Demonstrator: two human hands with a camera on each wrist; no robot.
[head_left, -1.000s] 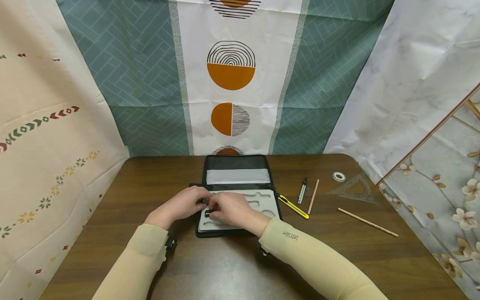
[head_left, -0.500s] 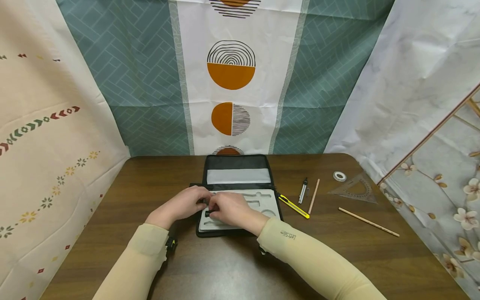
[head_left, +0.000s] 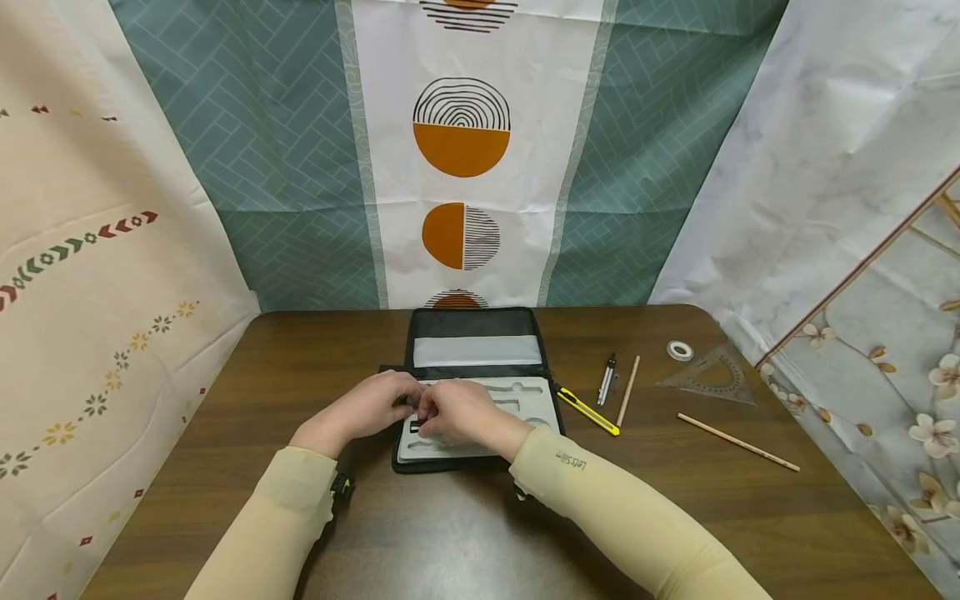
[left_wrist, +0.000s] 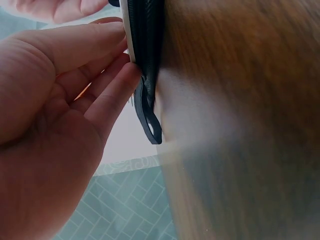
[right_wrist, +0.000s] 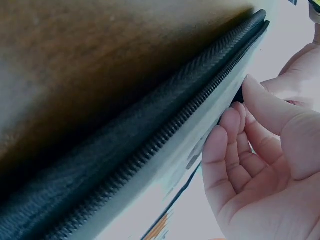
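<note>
A black zip case lies unfolded on the table, its near half filled by a pale grey tray with shaped recesses. My right hand reaches over the tray's left part. Its thumb and fingertips pinch a small black piece, mostly covered by the fingers and sitting low at the tray. My left hand is at the tray's left edge, with fingers bent. In the left wrist view its thumb tip meets the tray rim and a lower finger touches the zip edge, beside a black loop.
Right of the case lie a yellow utility knife, a compass and a wooden pencil. Farther right are a white tape roll, a clear set square and another wooden stick. Patterned cloths hang behind and at both sides.
My right forearm shifts slightly left and its hand tilts a little, staying at the same spot on the tray. The left hand and the case stay put.
</note>
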